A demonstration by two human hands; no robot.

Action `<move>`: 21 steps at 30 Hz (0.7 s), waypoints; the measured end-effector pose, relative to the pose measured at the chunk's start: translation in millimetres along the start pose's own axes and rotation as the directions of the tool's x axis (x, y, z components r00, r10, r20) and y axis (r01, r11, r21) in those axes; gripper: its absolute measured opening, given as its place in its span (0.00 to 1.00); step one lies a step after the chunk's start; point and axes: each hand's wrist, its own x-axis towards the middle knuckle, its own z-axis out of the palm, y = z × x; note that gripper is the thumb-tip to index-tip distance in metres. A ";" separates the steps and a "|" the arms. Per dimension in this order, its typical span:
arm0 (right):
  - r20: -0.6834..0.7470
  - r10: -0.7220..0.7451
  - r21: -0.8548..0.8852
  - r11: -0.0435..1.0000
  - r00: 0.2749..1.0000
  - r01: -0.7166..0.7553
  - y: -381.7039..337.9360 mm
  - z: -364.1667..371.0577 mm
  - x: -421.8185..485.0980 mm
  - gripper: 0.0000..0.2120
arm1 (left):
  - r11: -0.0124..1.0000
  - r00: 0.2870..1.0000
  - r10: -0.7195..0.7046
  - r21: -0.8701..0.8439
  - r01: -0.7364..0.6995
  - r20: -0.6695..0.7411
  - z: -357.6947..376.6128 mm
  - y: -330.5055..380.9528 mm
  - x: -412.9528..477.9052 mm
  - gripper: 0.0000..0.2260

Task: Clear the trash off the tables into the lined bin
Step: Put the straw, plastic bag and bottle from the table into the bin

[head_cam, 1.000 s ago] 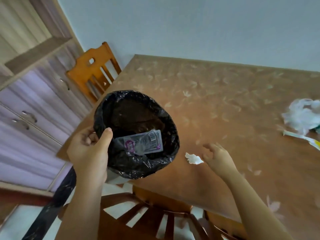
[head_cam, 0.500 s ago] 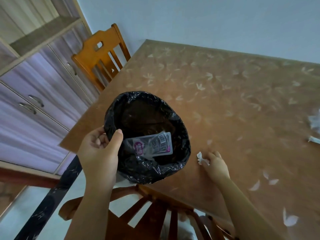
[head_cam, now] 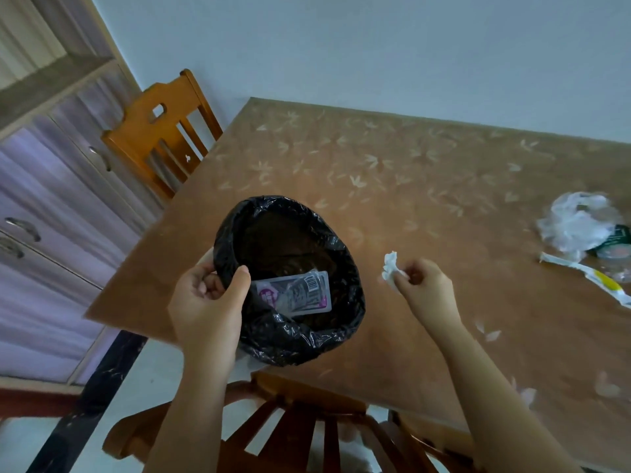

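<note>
My left hand (head_cam: 208, 302) grips the near-left rim of a small bin with a black liner (head_cam: 341, 268), held over the table's near edge. Inside the bin lies a clear wrapper with a purple label and barcode (head_cam: 297, 295). My right hand (head_cam: 423, 288) pinches a small crumpled white tissue (head_cam: 390, 269) just right of the bin, lifted off the brown patterned table (head_cam: 392, 172). At the table's right lie a crumpled clear plastic bag (head_cam: 577, 223), a dark green packet (head_cam: 616, 242) and a white and yellow wrapper strip (head_cam: 590, 278).
A wooden chair (head_cam: 160, 131) stands at the table's far left corner. Another chair's back (head_cam: 300, 425) is right below me at the near edge. A cabinet with drawers (head_cam: 41, 216) fills the left side. The wall (head_cam: 375, 46) runs behind the table.
My right hand reached to the white tissue on the table, closed on it and lifted it beside the bin. The bin stays in my left hand.
</note>
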 end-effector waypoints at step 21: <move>-0.301 -0.104 -0.525 0.848 0.948 -0.073 -5.5 -92.0 -151.4 0.14 | 0.995 0.858 0.063 -0.100 -0.013 0.509 41.8 11.7 -68.7 0.11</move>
